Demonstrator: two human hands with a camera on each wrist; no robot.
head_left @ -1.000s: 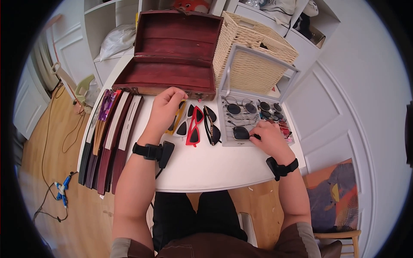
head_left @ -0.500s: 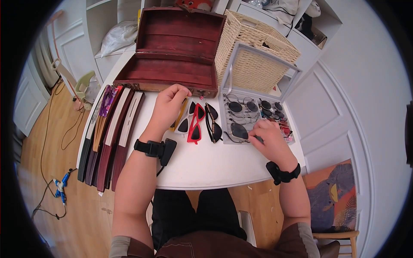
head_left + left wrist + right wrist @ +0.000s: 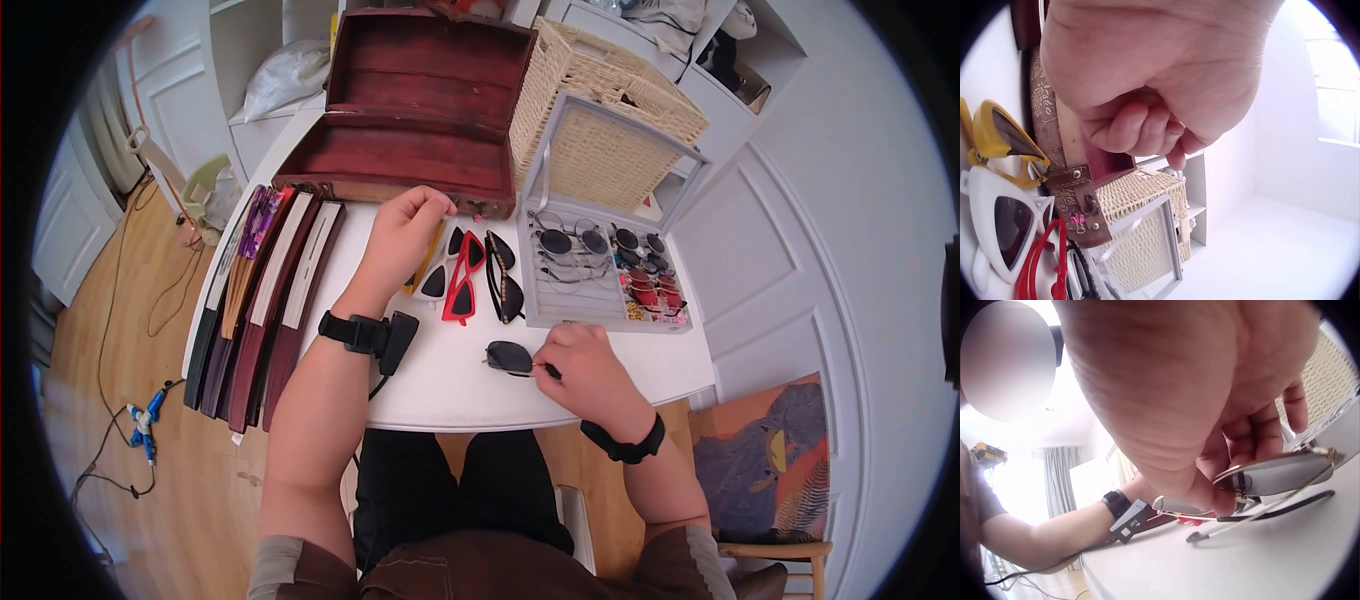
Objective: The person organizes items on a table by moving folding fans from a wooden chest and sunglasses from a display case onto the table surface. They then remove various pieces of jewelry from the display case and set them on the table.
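Observation:
My right hand (image 3: 592,378) pinches a pair of dark-lensed, thin-framed sunglasses (image 3: 510,357) by one side, low over the front of the white table. In the right wrist view, the metal frame and slim temples of the sunglasses (image 3: 1288,475) spread out beside the thumb. My left hand (image 3: 402,240) hovers with curled fingers over the table, near the wooden chest; the left wrist view shows nothing between them. Under and beside it lie yellow sunglasses (image 3: 1010,134), white sunglasses (image 3: 436,281), red sunglasses (image 3: 459,292) and black sunglasses (image 3: 505,280).
A grey glasses case (image 3: 578,312) with its lid raised holds several round and tinted glasses at the right. Behind stand an open dark-red chest (image 3: 400,160) and a woven basket (image 3: 580,75). Several folding fans (image 3: 275,290) lie along the left edge.
My right hand has lifted the dark sunglasses out of the grey case and carried them toward the table's front, to the left. My left hand has stayed over the same spot.

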